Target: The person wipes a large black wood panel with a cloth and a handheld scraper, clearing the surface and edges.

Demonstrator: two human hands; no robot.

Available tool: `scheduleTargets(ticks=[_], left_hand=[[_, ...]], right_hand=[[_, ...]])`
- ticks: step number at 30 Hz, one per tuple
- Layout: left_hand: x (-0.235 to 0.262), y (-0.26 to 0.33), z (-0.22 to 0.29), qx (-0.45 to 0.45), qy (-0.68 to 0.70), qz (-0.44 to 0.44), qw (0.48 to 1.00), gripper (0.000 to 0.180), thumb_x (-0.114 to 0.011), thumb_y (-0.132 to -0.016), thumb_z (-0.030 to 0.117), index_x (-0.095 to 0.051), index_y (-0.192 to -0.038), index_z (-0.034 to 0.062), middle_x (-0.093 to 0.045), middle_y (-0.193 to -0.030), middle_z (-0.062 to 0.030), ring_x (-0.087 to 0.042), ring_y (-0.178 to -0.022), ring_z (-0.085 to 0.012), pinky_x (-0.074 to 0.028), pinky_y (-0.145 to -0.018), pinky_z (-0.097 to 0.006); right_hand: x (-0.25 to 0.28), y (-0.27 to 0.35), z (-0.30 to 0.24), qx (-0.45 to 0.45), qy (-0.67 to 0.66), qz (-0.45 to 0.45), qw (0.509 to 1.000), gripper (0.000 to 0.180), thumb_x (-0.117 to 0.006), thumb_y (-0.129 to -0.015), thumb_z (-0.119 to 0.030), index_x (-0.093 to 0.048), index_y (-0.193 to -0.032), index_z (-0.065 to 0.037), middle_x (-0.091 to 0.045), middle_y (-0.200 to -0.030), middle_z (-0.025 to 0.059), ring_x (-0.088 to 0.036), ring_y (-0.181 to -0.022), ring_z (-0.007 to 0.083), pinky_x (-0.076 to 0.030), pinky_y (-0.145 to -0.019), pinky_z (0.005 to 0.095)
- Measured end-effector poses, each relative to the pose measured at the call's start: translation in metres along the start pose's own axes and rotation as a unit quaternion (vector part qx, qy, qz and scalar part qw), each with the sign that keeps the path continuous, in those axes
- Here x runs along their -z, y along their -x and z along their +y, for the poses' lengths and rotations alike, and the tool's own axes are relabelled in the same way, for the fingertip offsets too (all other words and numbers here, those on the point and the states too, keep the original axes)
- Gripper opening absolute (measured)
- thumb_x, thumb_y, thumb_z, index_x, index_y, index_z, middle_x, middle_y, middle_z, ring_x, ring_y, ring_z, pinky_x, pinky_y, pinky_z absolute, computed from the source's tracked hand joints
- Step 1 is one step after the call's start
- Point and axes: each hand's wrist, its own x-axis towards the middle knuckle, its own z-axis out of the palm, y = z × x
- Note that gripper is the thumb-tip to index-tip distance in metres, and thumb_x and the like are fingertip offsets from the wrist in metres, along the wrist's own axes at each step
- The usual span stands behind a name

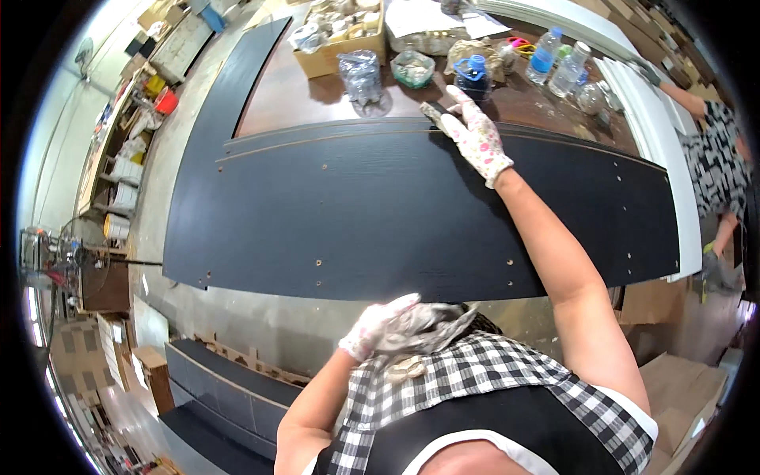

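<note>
Fingers (460,98) of the gloved right hand (481,149) are partly spread and stretched forward, with a narrow, mottled tool (432,113) lying along the thumb. We judge it held, but cannot tell how firmly, nor its exact kind. The gloved left hand (368,328) has nearly straight fingers and bunches a grey cloth (431,324) between the body and the near edge of the black panel (412,210). We cannot tell whether cloth and panel touch.

The panel lies flat before the person, its far side by the brown table (273,99); its supports are hidden from us.

Findings of risk: a dark bottle with a blue top (473,77) stands just beside the right fingertips, and a careless forward stroke could tip it, spilling onto the table or panel. A loose pinch could let the tool drop and scratch the dark face. Grit in the cloth, if any, could scuff the finish. Leaning on the near edge might shift the panel.
</note>
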Motion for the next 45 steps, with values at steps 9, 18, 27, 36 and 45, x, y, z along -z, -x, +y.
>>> scheduleTargets(ticks=[9, 18, 27, 36, 45], left_hand=[[0.067, -0.036, 0.110, 0.036, -0.158, 0.109, 0.981, 0.038, -0.080, -0.075, 0.020, -0.070, -0.110, 0.0086, -0.070, -0.094, -0.0117, -0.069, -0.084, -0.0271, -0.055, -0.074, -0.038], [-0.053, -0.141, 0.117, -0.171, -0.553, -0.065, 0.813, 0.056, -0.065, -0.085, 0.025, -0.051, -0.133, 0.0010, -0.054, -0.124, -0.0158, -0.056, -0.108, -0.0326, -0.052, -0.078, -0.047], [-0.023, -0.153, 0.158, -0.188, -0.600, -0.141, 0.765, 0.051, -0.062, -0.085, 0.020, -0.054, -0.129, -0.0040, -0.058, -0.120, -0.0189, -0.060, -0.105, -0.0346, -0.052, -0.083, -0.047], [0.127, -0.231, 0.287, -0.254, -0.479, -0.001, 0.840, 0.045, -0.069, -0.069, -0.004, -0.069, -0.113, 0.0068, -0.069, -0.098, -0.0115, -0.064, -0.086, -0.0300, -0.051, -0.084, -0.038], [0.163, -0.405, 0.228, -0.106, -0.391, 0.093, 0.910, 0.036, -0.077, -0.084, 0.026, -0.069, -0.111, 0.0025, -0.072, -0.092, -0.0131, -0.067, -0.086, -0.0197, -0.050, -0.079, -0.033]], right_hand=[[0.104, 0.082, -0.053, -0.026, -0.253, 0.092, 0.963, 0.045, -0.056, -0.098, -0.006, -0.048, -0.142, -0.004, -0.059, -0.111, 0.0034, -0.064, -0.095, 0.0140, -0.053, -0.086, 0.0276], [0.169, 0.204, -0.074, -0.072, -0.349, 0.204, 0.912, 0.046, -0.059, -0.097, -0.006, -0.049, -0.141, -0.003, -0.058, -0.119, 0.0017, -0.054, -0.101, 0.0056, -0.047, -0.090, 0.0224], [0.231, 0.278, -0.063, 0.043, -0.299, 0.375, 0.876, 0.046, -0.055, -0.094, 0.006, -0.049, -0.140, 0.000, -0.052, -0.143, 0.0135, -0.053, -0.126, 0.0191, -0.041, -0.109, 0.0322], [0.277, 0.301, -0.086, 0.144, -0.237, 0.489, 0.827, 0.044, -0.054, -0.099, -0.011, -0.045, -0.140, 0.003, -0.046, -0.146, 0.0190, -0.054, -0.126, 0.0313, -0.058, -0.093, 0.0452], [0.260, 0.313, -0.084, 0.011, -0.139, 0.579, 0.804, 0.040, -0.051, -0.098, -0.010, -0.052, -0.135, 0.003, -0.060, -0.127, 0.0135, -0.063, -0.103, 0.0189, -0.054, -0.088, 0.0336]])
